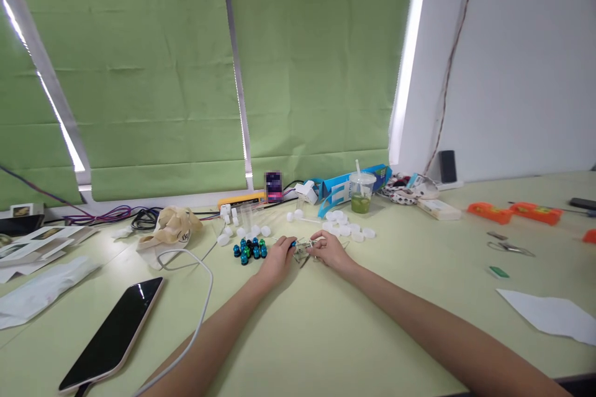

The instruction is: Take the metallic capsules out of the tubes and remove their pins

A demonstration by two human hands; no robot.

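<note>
My left hand [278,259] is closed, with a small blue knob-like piece [293,244] showing between its fingertips. Opposite it, my right hand [329,249] pinches at something thin and too small to make out. Between the two hands lies a little pile of thin metallic-looking pieces [302,253], partly covered by the fingers. Just left of my left hand sits a cluster of blue and green knob-like pieces with dark bases [250,250]. Several round white caps [357,236] are scattered beyond my right hand.
A large phone [114,332] lies at the left, with a white cable [207,304] looping over my left forearm. Behind the hands stands a drink cup with a straw [361,195]. Scissors [510,249], orange packages [535,212] and white paper [549,313] lie at the right.
</note>
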